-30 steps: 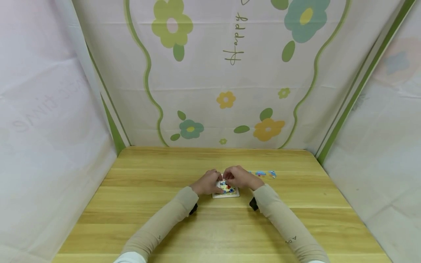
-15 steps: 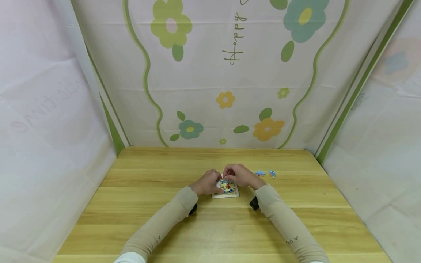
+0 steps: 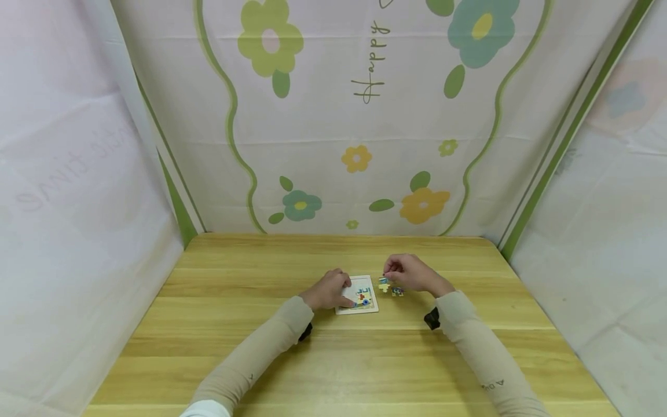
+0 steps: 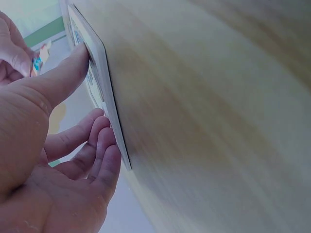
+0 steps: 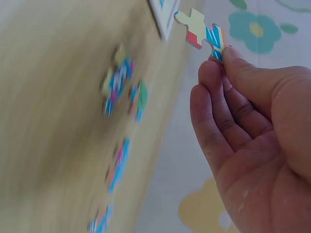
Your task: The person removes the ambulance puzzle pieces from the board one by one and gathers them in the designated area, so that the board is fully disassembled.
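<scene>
Right hand (image 3: 414, 272) shifted rightward — pinching jigsaw bit (image 5: 200, 30) | left hand (image 3: 329, 289) — spread on board (image 3: 356, 283)

At the head view's lower centre the left hand (image 3: 327, 291) hides part of the puzzle board (image 3: 358, 284), loose pieces (image 5: 116, 87) blur at centre-left in the right wrist view, and the left wrist view's left edge crops the right hand (image 4: 12, 52).

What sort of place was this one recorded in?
Probably a cloth-walled booth or tent-like enclosure set up around a work table: a flower-printed backdrop hangs behind the wood-grain tabletop, and a pale side sheet closes off the left. What lies beyond isn't visible.
</scene>
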Available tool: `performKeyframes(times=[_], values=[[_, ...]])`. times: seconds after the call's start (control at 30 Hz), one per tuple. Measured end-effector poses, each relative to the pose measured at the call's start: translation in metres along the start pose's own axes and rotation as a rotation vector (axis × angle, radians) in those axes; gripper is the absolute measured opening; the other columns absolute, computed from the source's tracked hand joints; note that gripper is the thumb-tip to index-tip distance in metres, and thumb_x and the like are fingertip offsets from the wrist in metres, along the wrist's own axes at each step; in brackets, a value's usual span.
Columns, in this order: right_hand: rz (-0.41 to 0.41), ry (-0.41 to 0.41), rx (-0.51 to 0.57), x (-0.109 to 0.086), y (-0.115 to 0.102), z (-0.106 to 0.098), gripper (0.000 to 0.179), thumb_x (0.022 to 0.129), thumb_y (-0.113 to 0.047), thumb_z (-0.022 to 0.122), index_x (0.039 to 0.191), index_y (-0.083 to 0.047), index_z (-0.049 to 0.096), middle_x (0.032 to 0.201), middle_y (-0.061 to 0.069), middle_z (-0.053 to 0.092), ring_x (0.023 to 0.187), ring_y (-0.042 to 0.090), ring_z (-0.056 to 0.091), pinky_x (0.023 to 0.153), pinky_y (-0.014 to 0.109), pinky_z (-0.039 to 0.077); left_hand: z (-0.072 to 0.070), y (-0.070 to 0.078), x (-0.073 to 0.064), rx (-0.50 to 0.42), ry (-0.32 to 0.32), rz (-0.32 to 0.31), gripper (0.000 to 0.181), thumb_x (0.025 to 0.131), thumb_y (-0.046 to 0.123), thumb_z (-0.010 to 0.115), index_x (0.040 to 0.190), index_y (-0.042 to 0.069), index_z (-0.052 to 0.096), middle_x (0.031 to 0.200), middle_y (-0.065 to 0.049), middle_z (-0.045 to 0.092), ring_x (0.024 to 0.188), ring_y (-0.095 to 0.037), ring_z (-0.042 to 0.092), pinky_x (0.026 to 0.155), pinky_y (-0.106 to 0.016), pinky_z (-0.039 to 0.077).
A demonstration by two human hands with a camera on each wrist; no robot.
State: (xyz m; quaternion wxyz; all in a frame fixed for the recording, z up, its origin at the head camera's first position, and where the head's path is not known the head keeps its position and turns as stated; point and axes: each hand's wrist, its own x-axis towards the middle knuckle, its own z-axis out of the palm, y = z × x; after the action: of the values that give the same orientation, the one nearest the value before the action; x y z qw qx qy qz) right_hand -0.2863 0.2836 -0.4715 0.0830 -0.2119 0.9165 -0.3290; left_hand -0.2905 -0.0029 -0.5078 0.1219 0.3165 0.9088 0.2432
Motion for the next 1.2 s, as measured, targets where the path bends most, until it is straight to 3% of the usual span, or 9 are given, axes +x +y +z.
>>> performKeyframes(times=[0.3,0.43,0.57,0.83,1.2], values=[[0.078,0.038,0.013,-0.035,0.03,-0.036,0.005,0.105,-0.01,0.066,0.103,-0.007,0.069,0.098,0.013,0.072,0.093,0.04,0.068,0.075,0.035,0.057,-0.001,0.0,-0.003,-0.006,-0.005,-0.013,0.051,0.092,0.032,0.085,0.128,0.0,0.067,0.122,-0.008,0.062,0.112,-0.02,0.056,0.104,-0.037,0.051],[0.094,0.038,0.038,-0.044,0.043,-0.044,0.007,0.105,-0.009,0.065,0.105,-0.004,0.07,0.098,0.018,0.071,0.091,0.044,0.067,0.075,0.036,0.058,-0.001,0.0,-0.003,-0.012,-0.003,-0.016,0.051,0.091,0.031,0.085,0.128,0.0,0.067,0.122,-0.008,0.062,0.109,-0.019,0.055,0.103,-0.036,0.051],[0.106,0.036,0.077,-0.049,0.055,-0.042,0.009,0.104,-0.007,0.065,0.105,0.0,0.071,0.095,0.018,0.071,0.088,0.039,0.067,0.075,0.038,0.058,-0.001,0.0,-0.004,-0.009,-0.002,-0.014,0.051,0.091,0.03,0.086,0.128,0.0,0.067,0.121,-0.008,0.062,0.108,-0.018,0.055,0.102,-0.036,0.051],[0.105,0.03,0.1,-0.046,0.075,-0.025,0.01,0.104,-0.006,0.066,0.105,0.002,0.072,0.095,0.015,0.072,0.08,0.014,0.062,0.071,0.024,0.052,0.0,0.001,-0.003,-0.012,-0.005,-0.013,0.052,0.092,0.03,0.085,0.129,0.0,0.067,0.123,-0.008,0.062,0.111,-0.019,0.055,0.104,-0.037,0.051],[0.145,0.05,0.01,-0.039,0.086,-0.013,0.008,0.104,-0.009,0.067,0.101,-0.005,0.073,0.093,0.006,0.072,0.08,0.01,0.062,0.073,0.024,0.052,-0.002,0.002,-0.003,-0.011,-0.008,-0.002,0.052,0.092,0.031,0.084,0.129,0.0,0.066,0.123,-0.008,0.062,0.11,-0.019,0.056,0.103,-0.036,0.052]])
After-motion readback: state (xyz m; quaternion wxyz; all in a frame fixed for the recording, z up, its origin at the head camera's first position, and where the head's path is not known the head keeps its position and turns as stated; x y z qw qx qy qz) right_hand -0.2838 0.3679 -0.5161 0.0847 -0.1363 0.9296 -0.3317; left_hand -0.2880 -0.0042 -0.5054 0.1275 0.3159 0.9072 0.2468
